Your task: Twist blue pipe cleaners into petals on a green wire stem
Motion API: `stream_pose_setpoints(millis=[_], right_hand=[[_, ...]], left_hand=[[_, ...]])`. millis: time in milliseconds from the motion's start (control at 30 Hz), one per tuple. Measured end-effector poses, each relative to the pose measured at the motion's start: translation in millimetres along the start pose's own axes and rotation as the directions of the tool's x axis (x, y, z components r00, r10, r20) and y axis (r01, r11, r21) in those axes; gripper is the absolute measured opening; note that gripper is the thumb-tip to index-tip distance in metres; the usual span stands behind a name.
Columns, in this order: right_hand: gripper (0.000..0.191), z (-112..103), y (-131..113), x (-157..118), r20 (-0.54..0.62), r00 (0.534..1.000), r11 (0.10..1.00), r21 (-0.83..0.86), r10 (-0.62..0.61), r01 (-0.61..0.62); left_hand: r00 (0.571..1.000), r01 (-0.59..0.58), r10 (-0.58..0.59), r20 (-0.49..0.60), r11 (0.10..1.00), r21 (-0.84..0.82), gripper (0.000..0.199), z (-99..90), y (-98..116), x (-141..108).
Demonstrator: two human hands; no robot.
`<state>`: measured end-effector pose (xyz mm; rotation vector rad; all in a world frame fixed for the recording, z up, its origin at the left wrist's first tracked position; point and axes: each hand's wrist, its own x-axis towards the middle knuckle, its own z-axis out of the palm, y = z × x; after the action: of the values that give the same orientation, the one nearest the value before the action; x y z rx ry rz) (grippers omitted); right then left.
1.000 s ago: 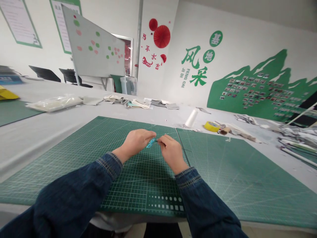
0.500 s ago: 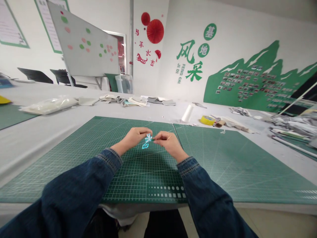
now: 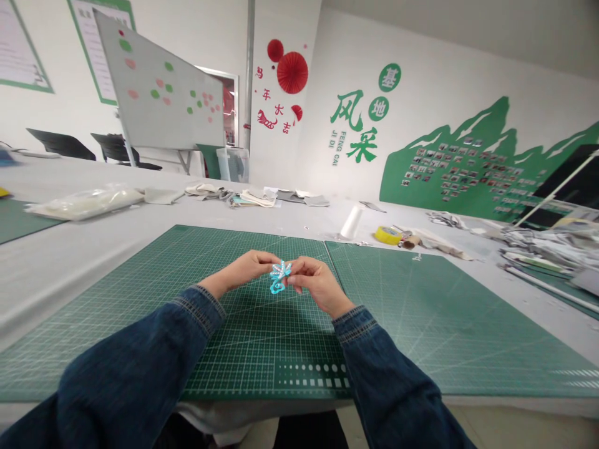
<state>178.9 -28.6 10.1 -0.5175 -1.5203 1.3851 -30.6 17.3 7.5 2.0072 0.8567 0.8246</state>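
The left fingers [image 3: 266, 259] and right fingers [image 3: 299, 273] are closed in a pinch on a small turquoise cord ornament [image 3: 279, 277], held over a green cutting mat [image 3: 262, 352]. It should handle as light and pliable, best gripped at its knotted centre.

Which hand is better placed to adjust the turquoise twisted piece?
Probably the right hand: its fingers wrap further around the turquoise twisted piece, while the left hand holds it only by the fingertips.

Craft workshop or training room: long tables [image 3: 60, 274] with cutting mats [image 3: 262, 349], fabric scraps [image 3: 248, 197], whiteboard [image 3: 159, 84], photo wall [image 3: 449, 168].
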Motion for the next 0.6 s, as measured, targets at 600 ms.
stream_pose_setpoints(millis=[600], right_hand=[[0.019, -13.1, -6.5, -3.0, 0.034, 0.992, 0.972, 0.196, 0.123, -0.127]], left_hand=[[0.945, 0.323, -0.242, -0.22, 0.798, 0.509, 0.039, -80.9, -53.7, -10.8]])
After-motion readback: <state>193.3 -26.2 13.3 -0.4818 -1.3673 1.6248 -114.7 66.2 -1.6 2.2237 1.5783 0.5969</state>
